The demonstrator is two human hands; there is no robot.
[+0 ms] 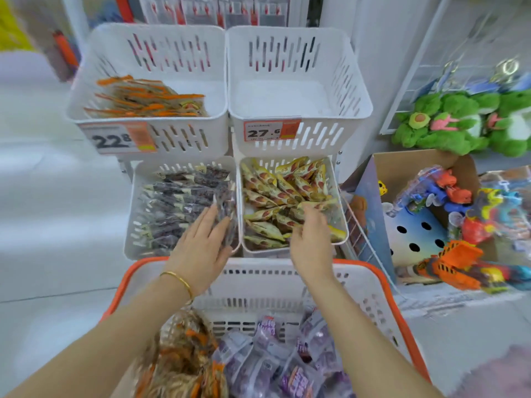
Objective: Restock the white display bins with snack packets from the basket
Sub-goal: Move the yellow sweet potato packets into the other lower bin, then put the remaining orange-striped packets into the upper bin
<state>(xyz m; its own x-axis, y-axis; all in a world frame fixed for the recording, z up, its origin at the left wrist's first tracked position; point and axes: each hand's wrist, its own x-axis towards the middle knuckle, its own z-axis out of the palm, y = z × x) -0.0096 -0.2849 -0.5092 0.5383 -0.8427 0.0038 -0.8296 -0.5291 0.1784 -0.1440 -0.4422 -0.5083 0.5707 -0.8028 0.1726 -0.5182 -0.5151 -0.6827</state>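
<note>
Your left hand [205,242] pressed dark packets [224,214] flat into the near-left bin [129,225], fingers extended; your right hand [311,239], loosely curled, levelled yellow packets [275,193], grip uncertain

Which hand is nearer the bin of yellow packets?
Right. The right hand reaches into the yellow-packet bin; the left hand is at the neighbouring dark-packet bin.

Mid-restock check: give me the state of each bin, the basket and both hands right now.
Upper left bin: partly filled, orange packets.
Upper right bin: empty.
Lower left bin: nearly full, dark packets.
Lower right bin: well stocked, yellow packets.
Basket: holds purple and orange packets.
Left hand: pressed against dark packets.
Right hand: on yellow packets.
</note>
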